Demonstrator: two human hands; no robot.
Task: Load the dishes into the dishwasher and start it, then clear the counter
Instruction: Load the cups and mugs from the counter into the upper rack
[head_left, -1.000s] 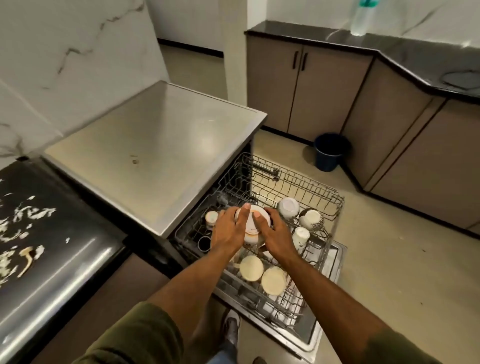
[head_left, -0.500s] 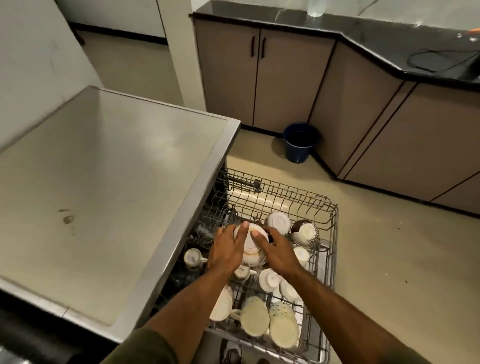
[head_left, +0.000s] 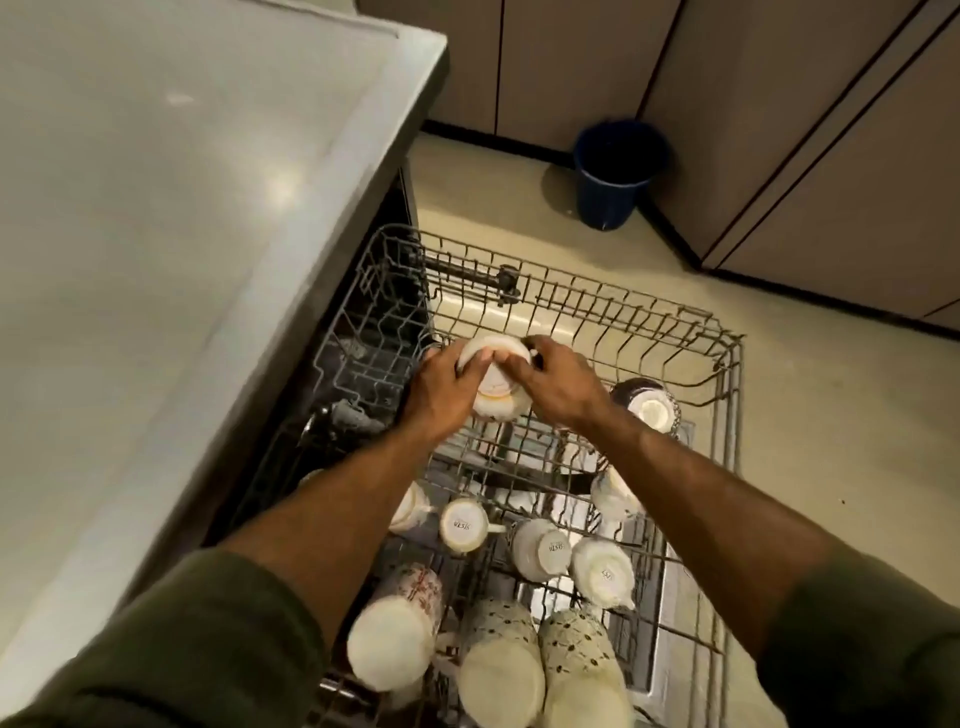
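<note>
A dark blue bucket (head_left: 615, 171) is standing upright on the beige floor (head_left: 810, 441), tucked into the corner where two runs of brown cabinets (head_left: 571, 67) are meeting. Its base is sitting just beside the dark plinth running along the cabinet feet. Thin dark lines are dividing the cabinet doors. The floor is lying bare and pale between the bucket and the right-hand cabinets.

Dim warm indoor light; soft glare on steel countertop (head_left: 171, 218); motion blur; wide-angle edge bending.
</note>
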